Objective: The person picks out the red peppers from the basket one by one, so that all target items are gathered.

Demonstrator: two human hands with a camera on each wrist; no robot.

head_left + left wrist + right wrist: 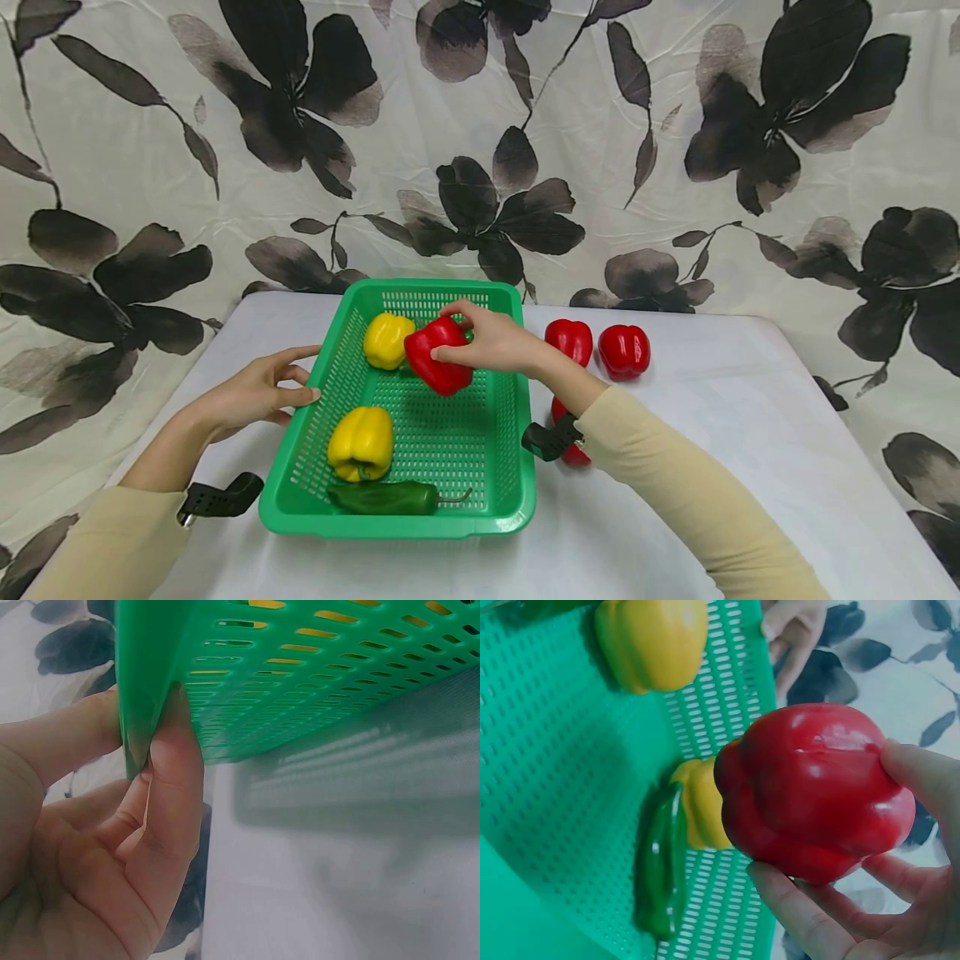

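My right hand (pixel 491 337) holds a red bell pepper (pixel 438 354) over the far part of a green plastic basket (pixel 397 525); in the right wrist view the thumb and fingers are spread round the pepper (pixel 817 791). At the basket's left side, my left hand (pixel 251 392) pinches the rim between thumb and fingers, as the left wrist view shows up close. Inside the basket lie two yellow bell peppers, one far (pixel 386 342) and one near (pixel 362 442). A long green pepper (pixel 386 497) lies along the near wall; another (pixel 660 870) is beside the far yellow one, mostly hidden in the head view.
Right of the basket, several red bell peppers lie on the white table (pixel 690 417): two at the back (pixel 567 340) (pixel 624 352), and more red partly hidden under my right wrist (pixel 576 454). A floral cloth (pixel 630 217) hangs behind the table.
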